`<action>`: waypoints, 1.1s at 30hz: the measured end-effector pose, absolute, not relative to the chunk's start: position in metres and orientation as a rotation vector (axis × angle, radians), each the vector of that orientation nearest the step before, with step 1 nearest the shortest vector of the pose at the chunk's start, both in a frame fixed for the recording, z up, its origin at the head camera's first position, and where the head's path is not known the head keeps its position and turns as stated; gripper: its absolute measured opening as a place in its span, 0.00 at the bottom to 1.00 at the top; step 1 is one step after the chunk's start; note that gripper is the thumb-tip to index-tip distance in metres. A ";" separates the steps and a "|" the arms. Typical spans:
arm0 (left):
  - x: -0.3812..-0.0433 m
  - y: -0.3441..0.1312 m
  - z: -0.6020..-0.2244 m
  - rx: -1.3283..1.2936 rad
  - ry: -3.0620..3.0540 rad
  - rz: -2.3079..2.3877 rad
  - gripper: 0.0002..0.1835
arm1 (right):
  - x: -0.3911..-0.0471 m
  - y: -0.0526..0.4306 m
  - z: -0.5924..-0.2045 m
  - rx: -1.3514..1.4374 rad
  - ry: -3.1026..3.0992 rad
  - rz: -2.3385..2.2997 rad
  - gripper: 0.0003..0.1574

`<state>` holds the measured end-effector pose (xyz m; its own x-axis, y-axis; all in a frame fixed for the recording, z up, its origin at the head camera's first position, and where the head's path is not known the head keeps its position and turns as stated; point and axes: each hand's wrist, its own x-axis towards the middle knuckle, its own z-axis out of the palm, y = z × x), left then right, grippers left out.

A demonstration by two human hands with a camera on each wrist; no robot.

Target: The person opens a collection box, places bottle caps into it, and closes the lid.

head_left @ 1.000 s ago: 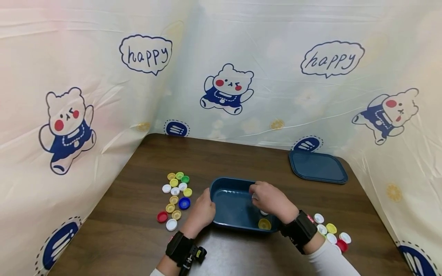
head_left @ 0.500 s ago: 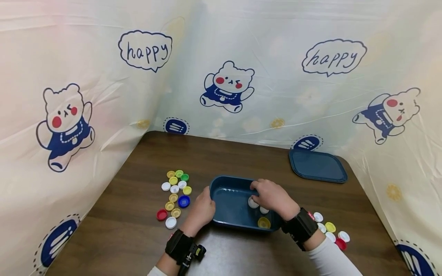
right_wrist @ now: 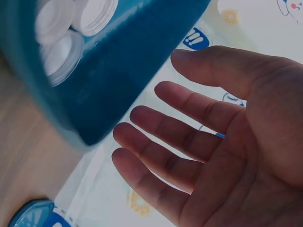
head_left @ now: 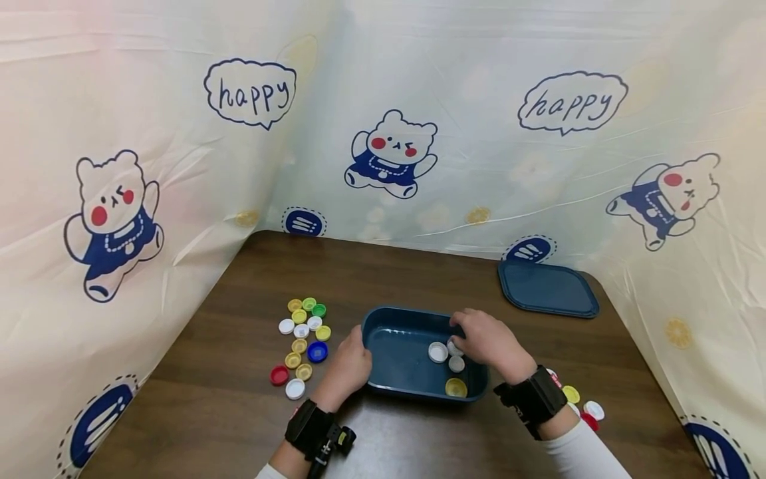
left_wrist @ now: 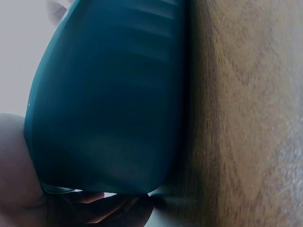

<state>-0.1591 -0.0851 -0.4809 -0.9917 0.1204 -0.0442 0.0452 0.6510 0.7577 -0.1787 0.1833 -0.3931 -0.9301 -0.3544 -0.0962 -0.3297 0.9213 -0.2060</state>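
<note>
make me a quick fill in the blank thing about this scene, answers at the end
The ____ hand grips the box.
Besides one yellow cap, the box holds ____ white caps.
The tray lies at the far ____ corner of the table.
Both speech bubbles say "____".

Missing words: left; three; right; happy
</note>
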 end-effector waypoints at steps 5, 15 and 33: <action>-0.159 -0.085 -0.481 0.114 2.762 1.269 0.25 | -0.177 0.198 -0.395 -0.513 2.979 -0.301 0.17; -0.159 -0.084 -0.480 0.092 2.745 1.276 0.25 | -0.170 0.237 -0.405 -0.338 2.966 -0.357 0.18; -0.160 -0.083 -0.479 0.076 2.726 1.273 0.25 | -0.148 0.322 -0.443 -0.128 2.904 -0.447 0.20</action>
<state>-0.1602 -0.0828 -0.4790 -0.9901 0.1010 -0.0978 -0.0102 0.6425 0.7662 -0.1482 0.3221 -0.4429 -0.9761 -0.1156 -0.1840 -0.0549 0.9504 -0.3061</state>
